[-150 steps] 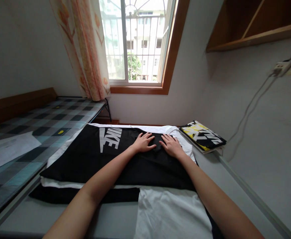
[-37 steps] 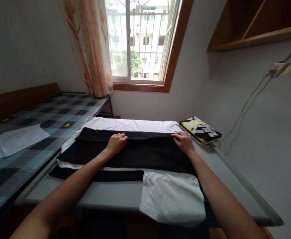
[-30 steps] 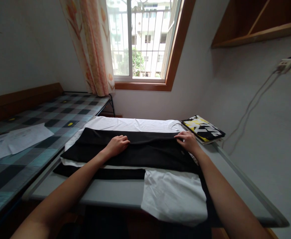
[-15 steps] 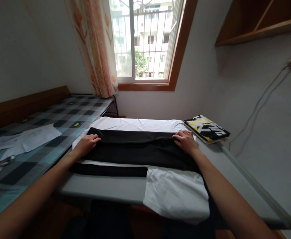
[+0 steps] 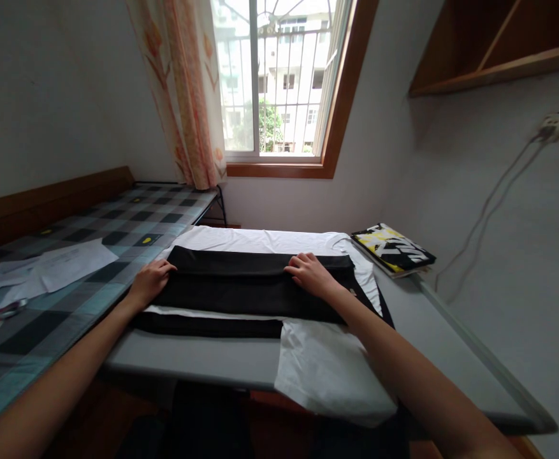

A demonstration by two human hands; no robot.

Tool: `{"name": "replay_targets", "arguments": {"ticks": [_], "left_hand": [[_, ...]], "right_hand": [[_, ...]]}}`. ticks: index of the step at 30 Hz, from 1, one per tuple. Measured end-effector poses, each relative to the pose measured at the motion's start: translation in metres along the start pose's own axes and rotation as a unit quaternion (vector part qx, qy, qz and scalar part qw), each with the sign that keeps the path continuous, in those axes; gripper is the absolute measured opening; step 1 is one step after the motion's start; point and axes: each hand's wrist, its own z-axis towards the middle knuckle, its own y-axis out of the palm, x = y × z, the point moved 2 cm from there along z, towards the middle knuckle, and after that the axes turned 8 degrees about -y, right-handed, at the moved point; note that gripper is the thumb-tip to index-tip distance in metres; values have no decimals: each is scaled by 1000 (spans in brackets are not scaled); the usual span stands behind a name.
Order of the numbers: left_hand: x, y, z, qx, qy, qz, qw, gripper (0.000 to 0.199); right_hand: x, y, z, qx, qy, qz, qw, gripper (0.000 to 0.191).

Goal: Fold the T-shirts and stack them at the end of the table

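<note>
A folded black garment (image 5: 241, 295) lies lengthwise over a white shirt (image 5: 269, 241) on the table, with a raised fold running along it. At the garment's left edge, my left hand (image 5: 152, 280) is closed with its fingertips on the cloth. My right hand (image 5: 310, 274) has its fingers bent together on the fold, right of the middle. A white sleeve-like piece (image 5: 329, 370) sticks out toward me and hangs over the front edge. Nearer me runs a narrow black strip of cloth (image 5: 207, 326). Cloth under my palms is hidden.
The grey table (image 5: 193, 357) has a magazine (image 5: 394, 248) at its right back. On the left, a checked mattress (image 5: 83, 220) holds loose papers (image 5: 69, 264). A window (image 5: 279, 89) with a curtain (image 5: 190, 95) is ahead. A shelf (image 5: 499, 70) and hanging cable (image 5: 487, 197) are at right.
My right hand has slid left along the fold from near the garment's right end. My left hand has shifted slightly left and toward me. The view has turned slightly.
</note>
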Motion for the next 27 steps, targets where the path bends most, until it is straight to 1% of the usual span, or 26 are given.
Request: {"name": "replay_targets", "arguments": {"ticks": [3, 6, 9, 12, 16, 19, 21, 23, 25, 27], "left_hand": [[1, -1, 0, -3, -5, 7, 1000, 29], [2, -2, -1, -1, -6, 12, 1000, 29], [1, -7, -2, 5, -14, 12, 1000, 28], [-3, -14, -3, -4, -15, 9, 1000, 29], [-10, -20, -7, -44, 20, 8, 999, 31], [-11, -22, -11, -73, 37, 8, 997, 32], [-5, -23, -13, -79, 35, 11, 996, 32], [7, -24, -13, -79, 35, 17, 996, 33], [24, -25, -10, -81, 54, 22, 995, 37], [47, -25, -5, -84, 87, 25, 992, 42]], "right_hand": [[-12, 2, 22, -7, -24, -60, 998, 20], [-12, 2, 30, -13, -27, -93, 995, 21], [-11, -3, 29, 5, -24, -111, 994, 24], [-18, -8, 23, 29, -34, -108, 993, 21], [-29, -3, 14, 0, -67, -71, 995, 16], [-26, 4, 7, -15, -55, -24, 998, 16], [-19, 5, 2, -14, -30, 15, 999, 21], [-8, 5, -7, -9, 7, 49, 999, 31], [4, 4, -19, -7, 56, 70, 996, 38], [15, 2, -32, -9, 108, 85, 991, 40]]}}
